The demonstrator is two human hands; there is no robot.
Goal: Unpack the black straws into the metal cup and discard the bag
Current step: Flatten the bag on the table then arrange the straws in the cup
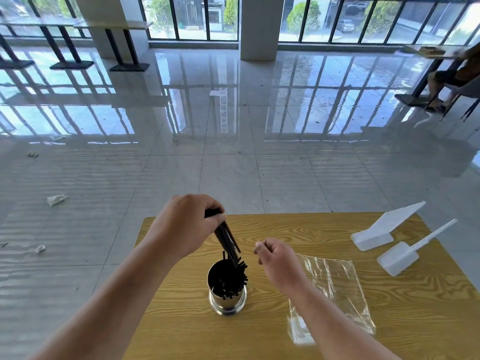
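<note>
Straws (228, 242) gripped by left fingers (211, 203) slant into cup (228, 300); right fingers (260, 249) loosely curled, empty, above bag (337, 281).

Black straws (228, 242) slanting from the left hand (185, 224) crowd the right side of the metal cup (228, 304); its left side is open. Rightward, a clear bag (337, 289) and two white scoops (384, 229) cover the table (181, 320); its near-left is free

The straws (227, 240) are coloured black, the cup (228, 304) silver. The table (298, 229) is patterned with yellow wood grain. The scoop (398, 258) is coloured white.
</note>
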